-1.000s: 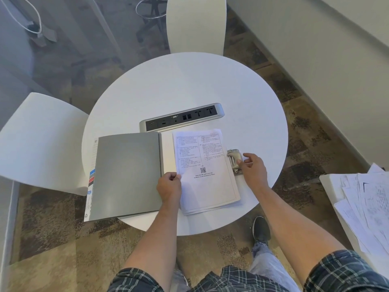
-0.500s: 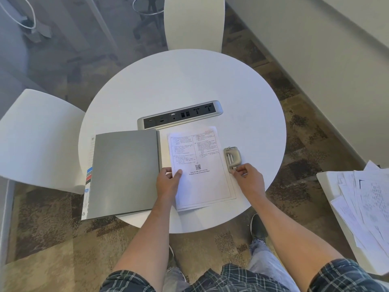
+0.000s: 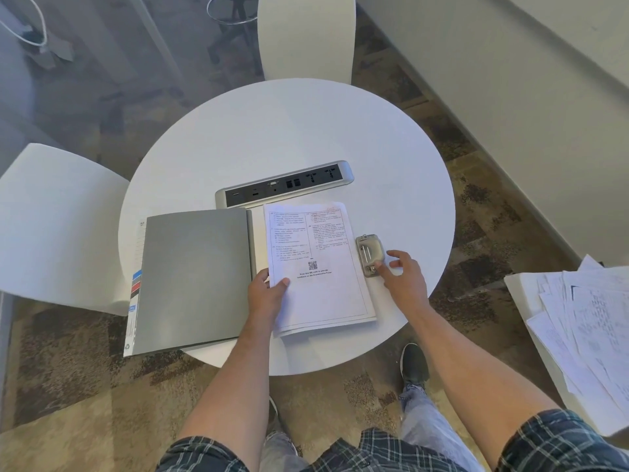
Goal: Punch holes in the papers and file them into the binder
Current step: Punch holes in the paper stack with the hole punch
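A grey binder (image 3: 194, 281) lies open on the round white table (image 3: 289, 137), its cover folded out to the left. Right of its spine rests a thin stack of printed papers (image 3: 316, 267) with a QR code. My left hand (image 3: 267, 298) pinches the stack's left edge, thumb on top. A small silver hole punch (image 3: 369, 253) sits against the stack's right edge. My right hand (image 3: 403, 281) is just right of the punch, fingers spread, fingertips touching its near end.
A silver power and socket strip (image 3: 284, 183) is set into the table behind the papers. White chairs stand at the left (image 3: 58, 226) and the far side (image 3: 306, 35). A loose heap of papers (image 3: 585, 321) lies on a surface at the right.
My right hand came off the punch and slid back to its near right side. My left hand shifted from pressing on the stack to pinching its left edge.
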The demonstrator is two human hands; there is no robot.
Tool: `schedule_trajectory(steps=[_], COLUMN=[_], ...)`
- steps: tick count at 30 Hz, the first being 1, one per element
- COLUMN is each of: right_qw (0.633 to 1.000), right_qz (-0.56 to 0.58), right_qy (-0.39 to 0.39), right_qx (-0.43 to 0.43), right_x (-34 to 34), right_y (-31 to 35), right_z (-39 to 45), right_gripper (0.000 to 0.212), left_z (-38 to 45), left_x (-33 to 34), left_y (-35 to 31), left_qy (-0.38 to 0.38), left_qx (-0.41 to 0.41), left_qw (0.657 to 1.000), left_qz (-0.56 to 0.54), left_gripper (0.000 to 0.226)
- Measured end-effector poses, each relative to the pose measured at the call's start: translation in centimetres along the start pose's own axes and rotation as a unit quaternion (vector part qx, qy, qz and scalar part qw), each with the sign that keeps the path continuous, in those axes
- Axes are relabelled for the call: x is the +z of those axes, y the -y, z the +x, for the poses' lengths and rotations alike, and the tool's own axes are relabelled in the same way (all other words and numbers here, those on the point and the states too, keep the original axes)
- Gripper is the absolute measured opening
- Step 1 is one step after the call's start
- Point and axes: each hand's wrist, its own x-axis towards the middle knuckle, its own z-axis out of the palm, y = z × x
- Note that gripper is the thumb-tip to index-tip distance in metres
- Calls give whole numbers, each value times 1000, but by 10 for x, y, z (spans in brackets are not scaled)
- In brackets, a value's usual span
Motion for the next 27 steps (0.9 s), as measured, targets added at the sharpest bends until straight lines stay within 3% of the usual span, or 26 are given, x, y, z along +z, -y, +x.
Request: schedule_trajectory(steps=[14,27], right_qw=[1000,999], right_qz=[-14,45], right_qy=[-2,-8], right_qx=[-6,22], right_x=[2,7], right_y=[3,18], right_z=[-2,1], right_gripper=[39,32], left_z=[-1,-14], left_x=[10,31], left_y=[-3,-6], left_qy=[6,-3], left_qx=[17,7], left_qw=[1000,997], left_qz=[25,74], left_gripper=[25,21])
